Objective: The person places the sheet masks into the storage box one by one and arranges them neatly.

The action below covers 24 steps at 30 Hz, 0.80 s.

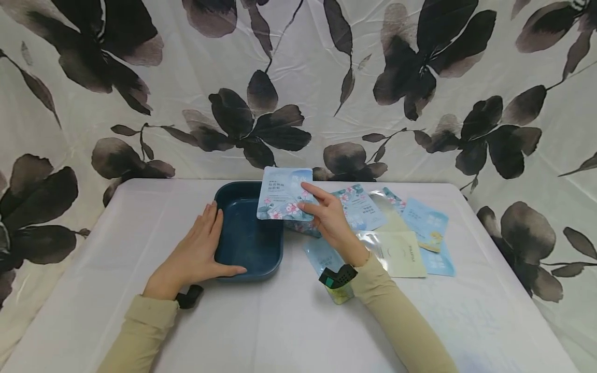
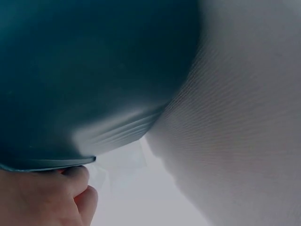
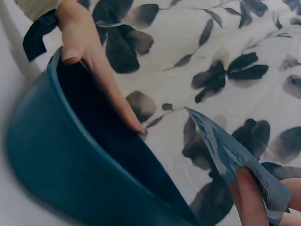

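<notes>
My right hand (image 1: 332, 216) pinches a light-blue sheet mask packet (image 1: 283, 194) with pink flowers, fingers on its right edge. In the head view the packet overlaps the right rear part of a dark teal rectangular basin (image 1: 249, 277). The right wrist view shows the packet (image 3: 235, 155) edge-on, above the level of the basin's rim (image 3: 77, 120). My left hand (image 1: 193, 254) lies against the basin's left side, its fingers straight along the rim and the thumb stretched over the front corner. The basin's interior looks bare where visible.
Right of the basin, several packets overlap on the white table (image 1: 261, 331): a floral blue one (image 1: 359, 207), a pale yellow-green one (image 1: 396, 254), and light-blue ones (image 1: 424, 220). Another blue packet (image 1: 322, 254) lies partly under my right wrist. A flower-print cloth (image 1: 322, 88) hangs behind.
</notes>
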Motion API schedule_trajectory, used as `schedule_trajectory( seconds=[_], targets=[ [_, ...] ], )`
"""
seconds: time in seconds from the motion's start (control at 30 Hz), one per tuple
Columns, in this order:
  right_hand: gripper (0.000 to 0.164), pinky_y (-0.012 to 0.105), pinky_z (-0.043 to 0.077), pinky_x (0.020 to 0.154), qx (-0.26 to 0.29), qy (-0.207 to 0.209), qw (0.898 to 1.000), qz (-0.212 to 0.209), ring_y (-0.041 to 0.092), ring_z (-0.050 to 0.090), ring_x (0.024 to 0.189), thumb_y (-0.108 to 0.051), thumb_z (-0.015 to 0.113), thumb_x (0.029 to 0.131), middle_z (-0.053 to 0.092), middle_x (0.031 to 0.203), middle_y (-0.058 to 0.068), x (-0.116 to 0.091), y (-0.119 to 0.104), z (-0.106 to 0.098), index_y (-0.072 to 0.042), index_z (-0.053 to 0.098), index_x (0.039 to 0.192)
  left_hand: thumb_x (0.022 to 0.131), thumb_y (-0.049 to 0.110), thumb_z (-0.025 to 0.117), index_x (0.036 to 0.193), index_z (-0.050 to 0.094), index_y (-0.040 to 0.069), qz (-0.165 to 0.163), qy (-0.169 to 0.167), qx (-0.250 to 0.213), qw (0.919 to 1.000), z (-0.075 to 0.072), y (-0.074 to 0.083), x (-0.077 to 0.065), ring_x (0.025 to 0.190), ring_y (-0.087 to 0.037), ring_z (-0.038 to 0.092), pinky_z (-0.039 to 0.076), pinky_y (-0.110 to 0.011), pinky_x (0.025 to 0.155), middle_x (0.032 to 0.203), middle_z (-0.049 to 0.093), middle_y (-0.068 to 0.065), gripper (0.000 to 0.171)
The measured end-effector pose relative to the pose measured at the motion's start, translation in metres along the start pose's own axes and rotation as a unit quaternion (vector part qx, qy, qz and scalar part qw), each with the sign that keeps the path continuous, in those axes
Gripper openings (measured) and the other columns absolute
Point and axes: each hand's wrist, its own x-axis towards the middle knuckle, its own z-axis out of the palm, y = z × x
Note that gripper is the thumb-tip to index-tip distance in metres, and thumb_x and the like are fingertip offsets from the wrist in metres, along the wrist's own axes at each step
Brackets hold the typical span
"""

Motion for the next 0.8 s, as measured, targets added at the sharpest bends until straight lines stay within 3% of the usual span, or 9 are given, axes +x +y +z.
schedule_trajectory(
  seconds=[0.07, 0.2, 0.3, 0.43, 0.53, 0.67, 0.8],
  targets=[
    [0.056, 0.014, 0.032, 0.046, -0.011, -0.005, 1.0, 0.001, 0.004, 0.051, 0.062, 0.014, 0.055, 0.092, 0.036, 0.156, 0.009, 0.004, 0.001, 0.007, 0.002, 0.045, 0.146, 0.062, 0.087, 0.066, 0.154, 0.004, -0.01, 0.0, -0.001, -0.001, 1.0, 0.001, 0.0, 0.001, 0.15, -0.036, -0.009, 0.005, -0.054, 0.12, 0.163, -0.01, -0.022, 0.147],
    [0.057, 0.013, 0.047, 0.061, -0.022, -0.019, 0.999, 0.013, 0.003, 0.061, 0.079, 0.015, 0.055, 0.092, 0.043, 0.151, 0.016, 0.01, 0.003, 0.021, 0.003, 0.044, 0.146, 0.061, 0.087, 0.067, 0.155, 0.004, -0.009, -0.002, 0.001, -0.003, 1.0, 0.002, 0.001, 0.001, 0.15, -0.037, -0.008, 0.005, -0.054, 0.12, 0.163, -0.009, -0.022, 0.148],
    [0.055, 0.015, 0.051, 0.067, -0.052, -0.019, 0.998, 0.032, 0.005, 0.064, 0.089, 0.014, 0.056, 0.092, 0.049, 0.145, 0.018, 0.015, 0.005, 0.032, 0.002, 0.046, 0.145, 0.061, 0.086, 0.068, 0.155, 0.005, -0.009, -0.005, -0.002, -0.007, 1.0, 0.002, 0.0, 0.001, 0.15, -0.037, -0.008, 0.005, -0.054, 0.12, 0.163, -0.01, -0.022, 0.147],
    [0.052, 0.017, 0.04, 0.057, -0.123, -0.017, 0.99, 0.071, 0.009, 0.055, 0.074, 0.01, 0.056, 0.094, 0.049, 0.147, 0.013, 0.02, 0.007, 0.045, -0.001, 0.049, 0.145, 0.062, 0.086, 0.067, 0.155, 0.004, -0.009, -0.006, -0.009, -0.013, 0.9999, 0.001, 0.001, 0.001, 0.15, -0.037, -0.01, 0.004, -0.054, 0.12, 0.163, -0.011, -0.022, 0.147],
    [0.053, 0.02, 0.041, 0.062, -0.157, -0.019, 0.982, 0.108, 0.012, 0.055, 0.082, 0.011, 0.052, 0.094, 0.046, 0.149, 0.012, 0.023, 0.008, 0.052, -0.002, 0.048, 0.146, 0.063, 0.086, 0.065, 0.155, 0.004, -0.008, -0.002, -0.01, -0.016, 0.9998, 0.0, 0.002, 0.002, 0.15, -0.036, -0.011, 0.003, -0.053, 0.12, 0.163, -0.012, -0.021, 0.145],
    [0.058, 0.027, 0.053, 0.087, -0.17, -0.036, 0.974, 0.144, 0.019, 0.058, 0.105, 0.015, 0.047, 0.093, 0.046, 0.147, 0.016, 0.027, 0.011, 0.061, 0.001, 0.041, 0.149, 0.065, 0.086, 0.065, 0.155, 0.004, -0.008, 0.003, -0.007, -0.018, 0.9998, 0.0, 0.001, 0.002, 0.15, -0.037, -0.01, 0.003, -0.053, 0.12, 0.164, -0.011, -0.021, 0.144],
    [0.065, 0.043, 0.046, 0.103, -0.17, -0.065, 0.969, 0.165, 0.028, 0.054, 0.124, 0.02, 0.04, 0.09, 0.044, 0.148, 0.021, 0.029, 0.016, 0.069, 0.003, 0.032, 0.152, 0.066, 0.084, 0.066, 0.155, 0.005, -0.009, 0.009, -0.006, -0.012, 0.9999, 0.0, -0.001, 0.001, 0.15, -0.038, -0.009, 0.005, -0.055, 0.12, 0.163, -0.011, -0.023, 0.143]
  ],
)
